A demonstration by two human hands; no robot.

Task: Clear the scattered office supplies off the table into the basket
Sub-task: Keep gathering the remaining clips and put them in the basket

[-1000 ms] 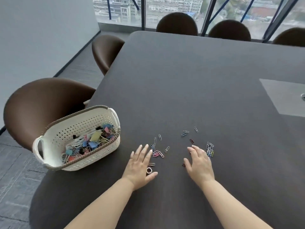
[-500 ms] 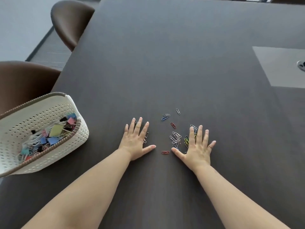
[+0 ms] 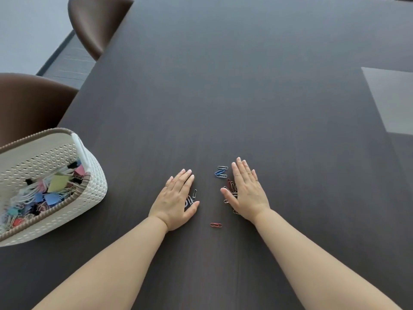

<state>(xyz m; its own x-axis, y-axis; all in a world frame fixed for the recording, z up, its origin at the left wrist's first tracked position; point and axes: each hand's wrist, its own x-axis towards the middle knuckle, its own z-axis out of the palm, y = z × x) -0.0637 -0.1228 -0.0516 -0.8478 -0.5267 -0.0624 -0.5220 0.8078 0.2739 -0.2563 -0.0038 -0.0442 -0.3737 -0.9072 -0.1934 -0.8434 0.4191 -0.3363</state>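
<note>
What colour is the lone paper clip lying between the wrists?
The paper clip is red; head view shows it best.

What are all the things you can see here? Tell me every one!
Table: one, dark, fills most of the view.
Basket: one, white with brown rim, table's left edge.
Clips in the basket: many, mixed colours, too jumbled to count.
Loose paper clips: several, blue, silver, dark red, between the hands; some hidden beneath.
Red paper clip: one, alone near the wrists.
Chairs: two, brown, left of the table.
Grey panel: one, in the table, right.
Left hand: one, flat on the table.
Right hand: one, flat, over some clips.
</note>
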